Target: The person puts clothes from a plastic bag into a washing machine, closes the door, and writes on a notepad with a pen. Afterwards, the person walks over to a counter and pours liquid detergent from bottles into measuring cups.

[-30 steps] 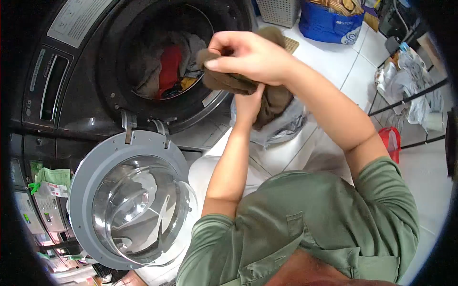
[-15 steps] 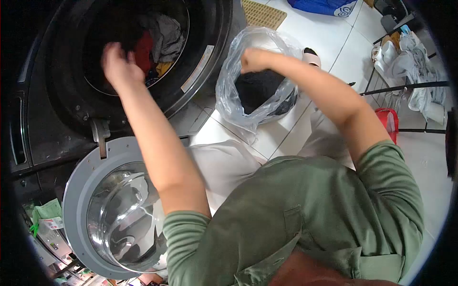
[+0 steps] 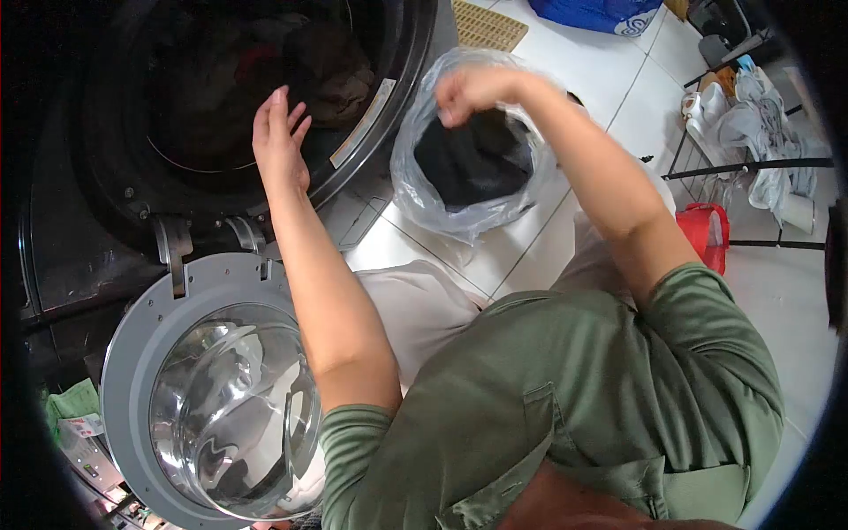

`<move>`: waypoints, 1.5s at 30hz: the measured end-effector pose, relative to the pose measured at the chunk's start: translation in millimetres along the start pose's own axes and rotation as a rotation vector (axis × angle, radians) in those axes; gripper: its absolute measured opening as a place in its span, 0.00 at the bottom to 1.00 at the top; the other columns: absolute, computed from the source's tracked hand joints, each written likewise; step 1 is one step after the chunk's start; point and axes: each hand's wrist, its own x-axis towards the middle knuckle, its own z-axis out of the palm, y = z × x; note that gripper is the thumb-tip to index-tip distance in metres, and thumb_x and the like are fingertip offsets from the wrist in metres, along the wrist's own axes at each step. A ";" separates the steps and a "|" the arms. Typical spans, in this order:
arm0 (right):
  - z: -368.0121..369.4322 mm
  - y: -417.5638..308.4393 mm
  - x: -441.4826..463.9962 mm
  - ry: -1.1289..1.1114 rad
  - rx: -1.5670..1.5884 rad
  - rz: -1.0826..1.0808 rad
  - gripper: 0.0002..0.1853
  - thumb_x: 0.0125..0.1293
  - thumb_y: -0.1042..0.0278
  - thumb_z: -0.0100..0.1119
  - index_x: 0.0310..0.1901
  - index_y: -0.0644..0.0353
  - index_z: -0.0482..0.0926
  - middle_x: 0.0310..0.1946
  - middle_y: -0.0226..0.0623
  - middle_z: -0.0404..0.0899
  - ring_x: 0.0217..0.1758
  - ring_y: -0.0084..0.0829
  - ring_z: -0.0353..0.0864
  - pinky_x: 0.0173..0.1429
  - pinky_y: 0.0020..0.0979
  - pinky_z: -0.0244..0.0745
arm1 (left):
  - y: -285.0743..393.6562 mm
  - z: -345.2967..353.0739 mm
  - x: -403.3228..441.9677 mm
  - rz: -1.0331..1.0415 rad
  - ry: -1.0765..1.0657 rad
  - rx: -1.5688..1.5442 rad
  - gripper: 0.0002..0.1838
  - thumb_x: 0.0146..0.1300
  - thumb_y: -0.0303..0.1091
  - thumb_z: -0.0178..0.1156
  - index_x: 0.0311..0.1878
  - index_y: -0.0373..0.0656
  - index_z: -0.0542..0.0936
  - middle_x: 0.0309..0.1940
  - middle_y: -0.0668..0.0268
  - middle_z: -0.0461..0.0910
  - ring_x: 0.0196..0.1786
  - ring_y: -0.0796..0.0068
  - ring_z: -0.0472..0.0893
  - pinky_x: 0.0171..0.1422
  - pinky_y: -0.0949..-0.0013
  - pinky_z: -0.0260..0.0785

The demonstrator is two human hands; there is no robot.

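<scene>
Tiled floor; left hand splayed by washer; right hand curled above bag, grip unclear.

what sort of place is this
Probably a laundry area, perhaps in a home: a front-loading laundry machine stands with its round door open, clothes inside, beside a clear plastic bag of dark fabric.

Upper left: dark washing machine, clothes in its drum; left hand at the opening, fingers spread. Lower left: round glass door, swung open. Top centre: right hand, fingers curled, grip unclear, above clear plastic bag holding black cloth. Top edge: tan mat, blue bag.
</scene>
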 end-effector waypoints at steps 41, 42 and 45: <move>-25.4 -83.5 -10.9 0.384 0.290 0.002 0.15 0.62 0.59 0.67 0.22 0.53 0.74 0.16 0.21 0.68 0.21 0.16 0.65 0.28 0.22 0.58 | 25.7 14.8 -13.8 0.105 -0.360 -0.020 0.35 0.67 0.48 0.58 0.69 0.38 0.61 0.66 0.51 0.65 0.63 0.55 0.72 0.65 0.56 0.67; -25.9 -97.8 -13.1 0.344 0.474 0.006 0.14 0.62 0.59 0.66 0.23 0.53 0.75 0.18 0.23 0.71 0.23 0.17 0.67 0.30 0.22 0.61 | 24.4 23.2 -19.5 0.095 -0.488 0.010 0.39 0.64 0.50 0.61 0.71 0.39 0.60 0.67 0.51 0.64 0.64 0.55 0.71 0.66 0.56 0.66; -28.2 -119.9 8.3 0.174 0.987 -0.091 0.10 0.62 0.59 0.65 0.29 0.56 0.80 0.23 0.27 0.78 0.27 0.21 0.74 0.35 0.24 0.68 | 6.1 54.0 -37.9 0.191 -0.606 0.299 0.56 0.43 0.38 0.78 0.73 0.39 0.55 0.67 0.54 0.66 0.64 0.59 0.71 0.68 0.62 0.63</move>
